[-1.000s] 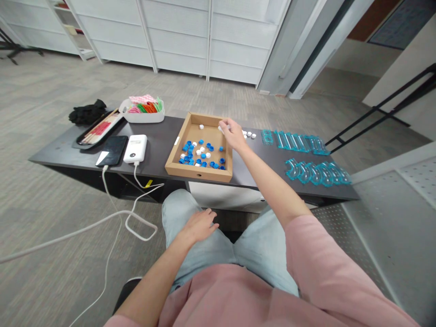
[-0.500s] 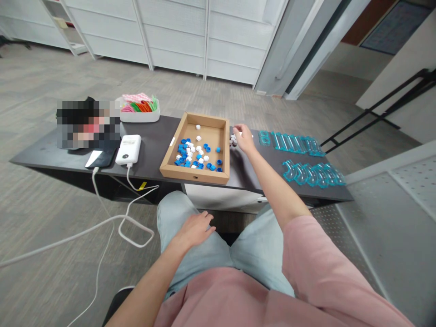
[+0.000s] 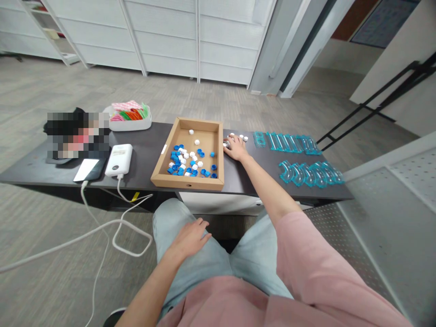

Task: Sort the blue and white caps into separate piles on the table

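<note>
My right hand [image 3: 236, 148] is low over the table, just right of the cardboard tray [image 3: 220, 154]. Its fingers are apart and reach among several small white hexagonal pieces [image 3: 241, 136], touching some and partly hiding them. The tray holds many blue hexagonal pieces [image 3: 176, 162] and white ones, mostly gathered toward its near side, with two white ones lying apart farther back. On my left thigh rests my left hand [image 3: 192, 236], palm down with fingers loosely spread and nothing in it.
Teal clear plastic parts [image 3: 284, 142] lie in two rows at the table's right. Left of the tray are a white power bank [image 3: 119, 160] with cables, a dark phone [image 3: 89, 170], a blurred-out item [image 3: 76, 136] and a white basket [image 3: 131, 125] of colourful strips.
My right hand has come down onto the white pieces beside the tray, its fingers spreading from a raised, curled pose. My left hand stays on the thigh. The camera view has shifted slightly.
</note>
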